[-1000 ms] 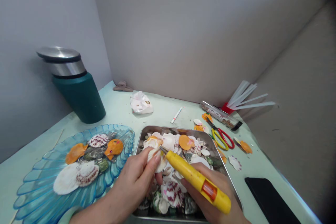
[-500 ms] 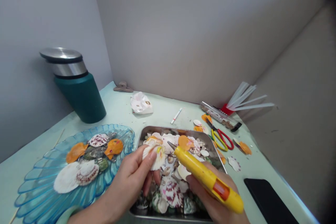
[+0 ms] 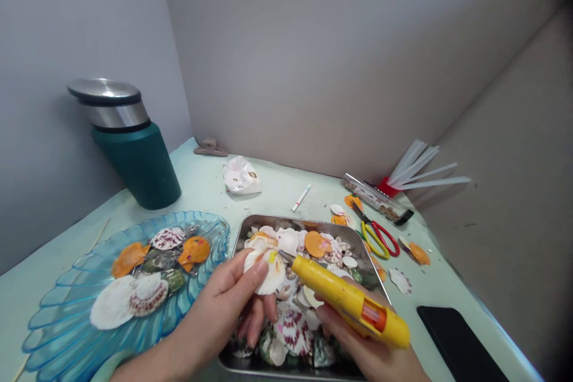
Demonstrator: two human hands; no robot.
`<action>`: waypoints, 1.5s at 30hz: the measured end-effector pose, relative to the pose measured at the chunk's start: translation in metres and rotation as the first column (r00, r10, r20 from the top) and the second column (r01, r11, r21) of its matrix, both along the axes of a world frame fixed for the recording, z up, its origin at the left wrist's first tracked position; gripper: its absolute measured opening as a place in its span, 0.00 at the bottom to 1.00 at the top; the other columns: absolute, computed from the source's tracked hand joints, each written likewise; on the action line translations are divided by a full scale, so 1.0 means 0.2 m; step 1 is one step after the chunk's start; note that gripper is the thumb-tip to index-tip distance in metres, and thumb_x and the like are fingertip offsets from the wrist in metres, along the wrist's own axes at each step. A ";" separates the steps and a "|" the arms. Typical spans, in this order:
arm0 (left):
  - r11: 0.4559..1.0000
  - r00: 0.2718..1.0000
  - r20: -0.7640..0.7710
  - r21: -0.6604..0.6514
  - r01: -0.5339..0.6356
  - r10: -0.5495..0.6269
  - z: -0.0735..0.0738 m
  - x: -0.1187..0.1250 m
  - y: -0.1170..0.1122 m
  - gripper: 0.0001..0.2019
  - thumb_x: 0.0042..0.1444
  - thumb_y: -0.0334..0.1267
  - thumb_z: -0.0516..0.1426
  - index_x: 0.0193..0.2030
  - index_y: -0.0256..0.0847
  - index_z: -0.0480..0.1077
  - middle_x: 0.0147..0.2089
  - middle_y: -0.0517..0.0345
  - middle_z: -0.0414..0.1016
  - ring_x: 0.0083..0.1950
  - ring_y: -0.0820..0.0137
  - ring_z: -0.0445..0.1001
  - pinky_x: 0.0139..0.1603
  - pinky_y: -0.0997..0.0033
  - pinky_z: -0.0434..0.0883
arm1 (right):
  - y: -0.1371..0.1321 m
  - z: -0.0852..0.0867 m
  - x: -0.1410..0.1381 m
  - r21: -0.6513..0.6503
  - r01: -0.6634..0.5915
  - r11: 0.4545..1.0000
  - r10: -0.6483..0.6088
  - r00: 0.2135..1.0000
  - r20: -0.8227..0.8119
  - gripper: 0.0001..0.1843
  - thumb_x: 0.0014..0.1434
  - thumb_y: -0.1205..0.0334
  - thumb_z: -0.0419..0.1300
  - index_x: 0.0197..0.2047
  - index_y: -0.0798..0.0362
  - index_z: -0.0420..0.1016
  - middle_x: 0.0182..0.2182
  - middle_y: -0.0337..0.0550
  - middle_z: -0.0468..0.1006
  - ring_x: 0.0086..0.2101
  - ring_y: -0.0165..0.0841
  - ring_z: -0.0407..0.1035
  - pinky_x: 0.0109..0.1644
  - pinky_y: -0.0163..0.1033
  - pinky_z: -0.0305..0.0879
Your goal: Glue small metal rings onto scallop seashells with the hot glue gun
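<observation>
My left hand (image 3: 239, 292) pinches a pale scallop shell (image 3: 271, 277) between thumb and fingers, its face marked with yellow and orange near the hinge. Wrapped round a yellow hot glue gun (image 3: 344, 295) is my right hand (image 3: 358, 334). The metal nozzle points left, at or very close to the shell's upper edge; I cannot tell whether they touch. Below both hands lies a metal tray (image 3: 308, 221) full of mixed shells, among them an orange one (image 3: 317, 245) and a purple-striped one (image 3: 294, 331).
Left stands a blue scalloped glass dish (image 3: 58, 310) holding several shells, with a green bottle (image 3: 138, 161) behind. A crumpled white packet (image 3: 242, 176), a white stick (image 3: 301, 197), red-and-yellow-handled scissors (image 3: 380, 239), glue sticks (image 3: 416, 167) and a black phone-like slab (image 3: 459, 340) lie about the table.
The glue gun has moved slightly left and down, bringing its nozzle nearer the shell. My left hand's lower fingers have shifted a little, and the shell has turned slightly.
</observation>
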State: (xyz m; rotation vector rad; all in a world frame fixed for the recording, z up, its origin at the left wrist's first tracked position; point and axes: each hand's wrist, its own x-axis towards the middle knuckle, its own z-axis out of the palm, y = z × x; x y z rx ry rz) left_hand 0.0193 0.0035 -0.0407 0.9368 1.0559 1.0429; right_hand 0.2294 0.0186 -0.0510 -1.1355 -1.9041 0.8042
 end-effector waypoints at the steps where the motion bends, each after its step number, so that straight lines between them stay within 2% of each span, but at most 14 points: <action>1: 1.000 1.000 0.012 -0.004 0.013 -0.013 0.00 0.00 0.00 0.15 0.60 0.50 0.52 0.32 0.39 0.61 0.22 0.61 0.74 0.12 0.82 0.62 0.13 0.84 0.53 | 0.00 0.00 0.00 -0.008 0.012 1.000 -0.013 1.000 -0.011 0.11 0.57 0.54 0.59 0.27 0.51 0.70 0.19 0.36 0.72 0.19 0.29 0.66 0.23 0.33 0.65; 5: 0.999 0.999 -0.005 0.008 0.045 -0.045 0.00 0.01 -0.01 0.16 0.59 0.51 0.52 0.31 0.39 0.61 0.19 0.64 0.72 0.12 0.83 0.60 0.13 0.85 0.52 | -0.01 -0.01 0.00 -0.067 0.018 0.998 -0.022 0.998 -0.064 0.11 0.56 0.54 0.60 0.28 0.51 0.72 0.18 0.35 0.72 0.18 0.28 0.65 0.20 0.32 0.63; 9: 0.999 0.997 -0.057 0.007 0.043 -0.043 0.02 0.02 0.00 0.16 0.60 0.51 0.51 0.32 0.39 0.60 0.19 0.65 0.71 0.11 0.84 0.59 0.13 0.84 0.50 | -0.01 -0.01 -0.01 -0.088 0.015 0.996 -0.022 0.996 -0.082 0.10 0.56 0.54 0.60 0.29 0.52 0.72 0.19 0.36 0.73 0.19 0.30 0.68 0.23 0.32 0.66; 15: 0.999 0.990 -0.133 0.029 0.045 -0.040 -0.01 0.03 0.00 0.17 0.61 0.52 0.48 0.32 0.39 0.61 0.19 0.65 0.70 0.12 0.83 0.58 0.13 0.83 0.49 | -0.01 0.01 -0.01 0.005 0.002 1.000 -0.002 0.999 -0.032 0.12 0.57 0.54 0.60 0.26 0.52 0.71 0.20 0.37 0.74 0.21 0.31 0.70 0.26 0.34 0.67; 19: 0.997 0.984 -0.173 0.049 0.061 -0.051 -0.02 0.03 -0.01 0.15 0.61 0.52 0.48 0.37 0.40 0.60 0.22 0.63 0.73 0.13 0.82 0.60 0.14 0.83 0.51 | 0.00 0.01 -0.02 -0.004 -0.044 0.999 0.044 0.999 -0.018 0.11 0.57 0.56 0.59 0.26 0.51 0.70 0.20 0.35 0.72 0.20 0.29 0.67 0.24 0.32 0.65; 27: 0.995 0.965 -0.254 0.052 0.089 -0.073 -0.01 0.02 -0.02 0.14 0.63 0.50 0.45 0.39 0.41 0.60 0.24 0.64 0.73 0.14 0.82 0.60 0.15 0.82 0.52 | 0.01 0.01 -0.01 0.036 -0.074 0.997 0.073 0.997 0.024 0.11 0.57 0.60 0.59 0.25 0.51 0.66 0.20 0.33 0.69 0.20 0.27 0.64 0.23 0.31 0.61; 34: 0.995 0.946 -0.323 0.089 0.053 -0.021 0.00 0.03 -0.03 0.15 0.63 0.50 0.45 0.34 0.41 0.59 0.23 0.63 0.72 0.14 0.81 0.59 0.16 0.80 0.53 | 0.01 0.02 -0.01 0.026 -0.072 0.997 0.071 0.997 0.032 0.11 0.58 0.58 0.59 0.25 0.51 0.67 0.19 0.33 0.69 0.19 0.27 0.64 0.21 0.31 0.62; 38: 0.989 0.912 -0.410 0.143 0.039 0.023 0.00 0.04 -0.04 0.16 0.63 0.49 0.45 0.30 0.42 0.59 0.19 0.66 0.67 0.15 0.79 0.59 0.17 0.79 0.55 | 0.01 0.01 -0.01 0.085 -0.045 0.995 0.041 0.998 0.049 0.10 0.57 0.59 0.60 0.26 0.51 0.68 0.18 0.33 0.70 0.18 0.27 0.64 0.21 0.31 0.62; 41: 0.978 0.870 -0.490 0.201 0.050 0.056 -0.02 0.04 -0.04 0.15 0.64 0.48 0.45 0.32 0.42 0.61 0.19 0.66 0.66 0.16 0.77 0.60 0.18 0.78 0.58 | 0.01 -0.01 -0.01 0.141 -0.034 0.989 0.026 0.998 0.060 0.08 0.56 0.59 0.61 0.27 0.51 0.71 0.18 0.33 0.71 0.17 0.27 0.65 0.20 0.30 0.62; 45: 0.973 0.851 -0.518 0.226 0.041 0.085 -0.04 0.04 -0.04 0.14 0.64 0.47 0.44 0.34 0.42 0.62 0.21 0.65 0.69 0.17 0.75 0.62 0.18 0.77 0.59 | 0.02 -0.02 0.01 0.208 -0.104 0.973 0.093 0.994 0.064 0.02 0.56 0.63 0.61 0.33 0.51 0.73 0.21 0.34 0.74 0.18 0.27 0.67 0.23 0.30 0.64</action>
